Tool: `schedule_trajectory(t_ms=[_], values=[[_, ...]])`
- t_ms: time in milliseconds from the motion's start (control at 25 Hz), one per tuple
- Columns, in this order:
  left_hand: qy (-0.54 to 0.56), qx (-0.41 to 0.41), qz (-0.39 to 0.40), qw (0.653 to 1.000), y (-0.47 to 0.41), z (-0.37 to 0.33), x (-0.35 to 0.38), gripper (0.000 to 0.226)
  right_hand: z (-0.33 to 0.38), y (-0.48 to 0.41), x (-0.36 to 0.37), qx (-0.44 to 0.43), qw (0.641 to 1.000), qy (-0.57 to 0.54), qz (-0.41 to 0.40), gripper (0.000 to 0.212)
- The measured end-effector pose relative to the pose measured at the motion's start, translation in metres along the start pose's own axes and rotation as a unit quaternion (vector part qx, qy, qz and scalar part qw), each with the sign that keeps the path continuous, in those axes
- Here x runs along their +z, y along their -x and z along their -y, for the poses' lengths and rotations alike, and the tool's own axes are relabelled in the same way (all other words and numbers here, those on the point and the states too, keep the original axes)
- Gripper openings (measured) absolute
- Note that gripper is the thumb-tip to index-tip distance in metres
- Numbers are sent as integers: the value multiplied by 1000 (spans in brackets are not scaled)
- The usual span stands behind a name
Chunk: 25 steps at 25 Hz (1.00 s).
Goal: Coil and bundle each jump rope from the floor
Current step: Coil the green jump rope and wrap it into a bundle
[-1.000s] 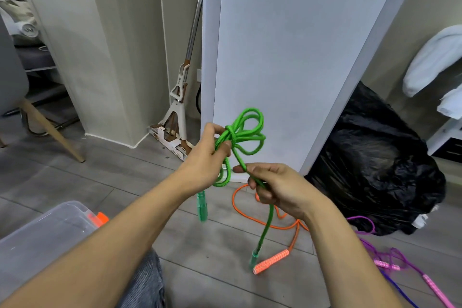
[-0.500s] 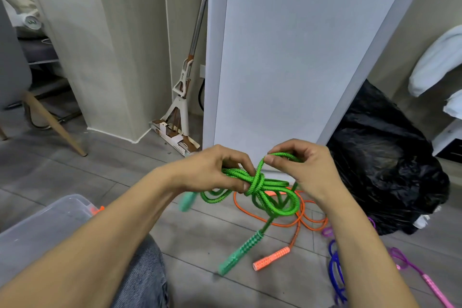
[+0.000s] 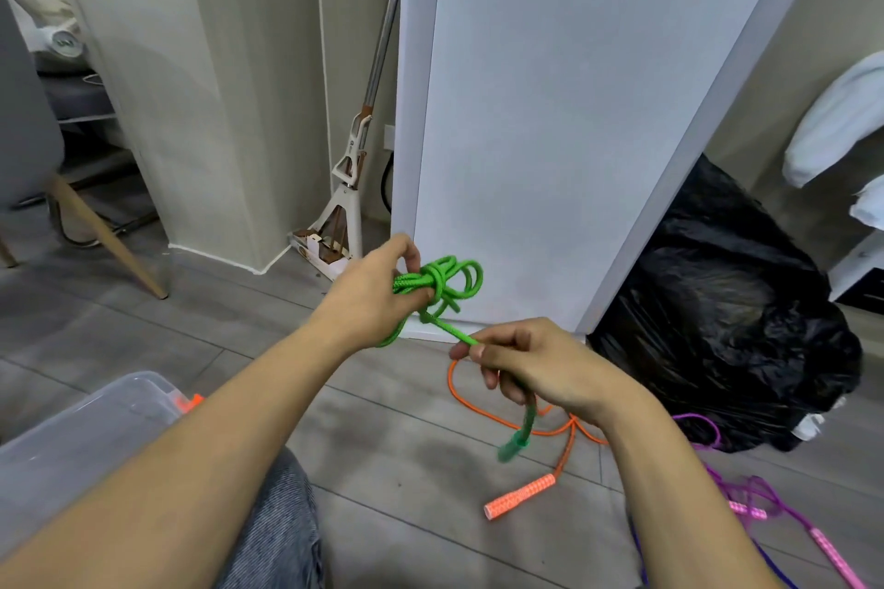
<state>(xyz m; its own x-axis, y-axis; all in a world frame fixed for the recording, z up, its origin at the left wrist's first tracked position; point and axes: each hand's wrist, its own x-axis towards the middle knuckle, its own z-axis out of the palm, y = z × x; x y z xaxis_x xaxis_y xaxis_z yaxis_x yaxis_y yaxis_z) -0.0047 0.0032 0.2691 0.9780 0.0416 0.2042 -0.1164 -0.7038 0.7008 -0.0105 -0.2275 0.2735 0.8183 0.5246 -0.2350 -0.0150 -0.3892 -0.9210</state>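
A green jump rope is coiled into loops with a knot at the middle, held in the air in front of me. My left hand grips the coil at the knot. My right hand is closed on the rope's free end, stretched taut from the knot, with a green handle dangling blurred below the fist. On the floor lie an orange jump rope and a pink-purple jump rope, loose, with a blue strand beside my right forearm.
A clear plastic bin stands at the lower left. A black rubbish bag sits at the right against a white panel. A mop leans in the corner. A chair leg is at far left.
The green bundle has risen from low over the floor. My right hand left the top loop, took the free end and pulled it down to the right, drawing the knot tight.
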Motion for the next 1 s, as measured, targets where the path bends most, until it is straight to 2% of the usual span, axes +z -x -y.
schedule_trajectory(t_ms=[80,160,240,320,400,480,560,600,640,680,760,840,920,1000], values=[[-84,30,51,995,-1,0,-2,31,2,0,-4,-27,998,3,-63,16],[-78,49,156,983,2,-5,0,30,3,-1,-9,-58,989,33,-131,9],[18,45,293,955,9,-12,2,26,5,1,-12,-84,982,41,-161,8],[178,12,381,907,15,-20,-2,23,6,2,-15,-99,981,19,-166,14],[309,-19,412,857,18,-25,-8,21,8,3,-16,-91,982,-47,-156,17],[403,-27,429,808,18,-25,-10,26,9,4,-18,-81,981,-132,-113,14],[468,-32,401,787,16,-24,-8,42,11,7,-18,-85,985,-130,-72,5],[486,-44,356,797,14,-25,-6,49,10,9,-18,-74,990,-101,-69,5],[495,-66,291,816,11,-26,-5,52,7,8,-19,-51,993,-73,-79,16],[502,-97,220,831,8,-27,-2,50,5,6,-20,-19,994,-62,-89,26],[513,-154,112,837,3,-26,4,44,-1,4,-24,24,994,-67,-77,30],[523,-172,65,832,0,-22,9,36,-6,5,-26,46,996,-71,-29,23],[505,-163,32,847,-4,-16,12,24,-8,9,-26,75,995,-62,14,17],[485,-158,-5,860,-8,-11,10,22,-11,13,-30,114,992,-47,31,9]])
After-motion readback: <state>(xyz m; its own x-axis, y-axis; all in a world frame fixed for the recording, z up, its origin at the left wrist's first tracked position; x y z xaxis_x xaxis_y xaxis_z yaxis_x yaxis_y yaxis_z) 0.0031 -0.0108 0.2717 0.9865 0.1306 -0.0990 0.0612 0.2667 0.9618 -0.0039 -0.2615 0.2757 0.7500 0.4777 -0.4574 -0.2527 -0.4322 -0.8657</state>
